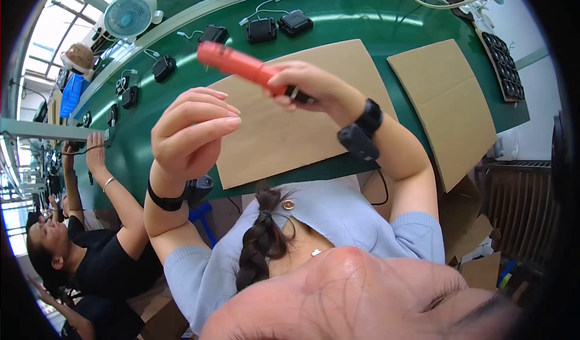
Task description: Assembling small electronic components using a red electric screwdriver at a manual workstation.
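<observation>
My right hand (311, 85) is raised over the bench and closed round a red stick-shaped tool (237, 62) with a dark end. The tool slants up to the left; its exact kind is unclear. Lower and to the left, my left hand (192, 125) is held in the air with loosely bent fingers, and nothing shows in it. Beneath both hands a large brown cardboard sheet (290, 137) lies on the green bench (338, 17). Beyond it sit small black boxy devices with white cables, such as a left one (261, 30) and a right one (295, 22).
A second cardboard sheet (444, 104) lies to the right, with a black compartmented tray (501, 65) beyond it. More black devices (163, 68) line the bench's left part, below a small fan (128, 15). A co-worker (90, 249) sits at left, one arm on the bench.
</observation>
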Available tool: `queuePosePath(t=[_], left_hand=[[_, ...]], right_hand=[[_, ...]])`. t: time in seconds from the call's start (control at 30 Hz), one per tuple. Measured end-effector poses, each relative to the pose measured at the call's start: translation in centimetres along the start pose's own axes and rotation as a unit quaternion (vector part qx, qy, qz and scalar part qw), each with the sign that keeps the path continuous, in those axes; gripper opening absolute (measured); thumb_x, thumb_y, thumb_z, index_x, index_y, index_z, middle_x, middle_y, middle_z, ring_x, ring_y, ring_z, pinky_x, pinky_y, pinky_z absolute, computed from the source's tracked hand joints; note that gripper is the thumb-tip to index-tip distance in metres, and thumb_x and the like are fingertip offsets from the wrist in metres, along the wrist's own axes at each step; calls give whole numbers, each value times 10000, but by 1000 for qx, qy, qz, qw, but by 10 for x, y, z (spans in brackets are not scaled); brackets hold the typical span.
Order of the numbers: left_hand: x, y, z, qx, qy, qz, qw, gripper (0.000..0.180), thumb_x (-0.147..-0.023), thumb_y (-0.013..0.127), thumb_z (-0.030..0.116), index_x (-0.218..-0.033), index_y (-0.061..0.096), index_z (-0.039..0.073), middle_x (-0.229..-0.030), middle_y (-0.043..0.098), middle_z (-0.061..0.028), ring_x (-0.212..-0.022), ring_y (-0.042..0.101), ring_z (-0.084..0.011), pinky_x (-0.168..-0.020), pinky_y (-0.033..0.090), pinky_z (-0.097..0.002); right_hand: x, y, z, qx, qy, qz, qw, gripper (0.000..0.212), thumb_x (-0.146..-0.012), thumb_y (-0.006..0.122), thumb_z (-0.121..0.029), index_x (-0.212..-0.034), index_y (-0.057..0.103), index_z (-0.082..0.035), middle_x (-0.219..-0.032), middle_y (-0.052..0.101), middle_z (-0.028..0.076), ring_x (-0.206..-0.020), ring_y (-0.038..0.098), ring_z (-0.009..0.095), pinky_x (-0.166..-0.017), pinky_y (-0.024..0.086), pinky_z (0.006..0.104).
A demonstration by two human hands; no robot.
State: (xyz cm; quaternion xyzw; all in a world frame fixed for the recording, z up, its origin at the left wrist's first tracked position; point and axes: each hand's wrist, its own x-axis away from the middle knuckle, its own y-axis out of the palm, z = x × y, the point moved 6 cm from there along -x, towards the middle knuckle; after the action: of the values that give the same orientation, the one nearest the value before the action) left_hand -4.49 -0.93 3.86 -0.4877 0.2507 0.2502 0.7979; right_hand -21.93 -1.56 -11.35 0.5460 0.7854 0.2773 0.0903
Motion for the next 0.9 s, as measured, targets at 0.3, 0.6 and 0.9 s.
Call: queuePosePath(t=[0.3, 0.6, 0.9], left_hand=[[-67, 139, -192, -121, -158, -134, 971, 301, -881, 707, 236, -1128, 715, 64, -1085, 704, -175, -987, 684, -352, -844, 559, -412], [-89, 211, -315, -252, -279, -204, 904, 637, -805, 761, 446, -1335, 592, 138, -1143, 699, -170, -1051, 677, -368, -893, 563, -447], [-90, 167, -252, -213, -142, -88, 963, 662, -744, 783, 356, -1341, 574, 163, -1041, 709, -177, -988, 680, -382, -882, 559, -451]], right_hand=[[57, -62, -109, 91, -248, 134, 955, 480, -921, 607, -186, -1331, 483, 31, -699, 572, 40, -550, 547, 105, -529, 448, 244], [66, -48, -117, 173, -273, 147, 935, 560, -917, 601, -144, -1412, 424, 49, -682, 576, 48, -523, 549, 112, -526, 459, 263], [84, -31, -113, 85, -314, 151, 933, 571, -918, 682, -134, -1415, 414, -48, -804, 610, 87, -641, 626, 172, -544, 502, 276]])
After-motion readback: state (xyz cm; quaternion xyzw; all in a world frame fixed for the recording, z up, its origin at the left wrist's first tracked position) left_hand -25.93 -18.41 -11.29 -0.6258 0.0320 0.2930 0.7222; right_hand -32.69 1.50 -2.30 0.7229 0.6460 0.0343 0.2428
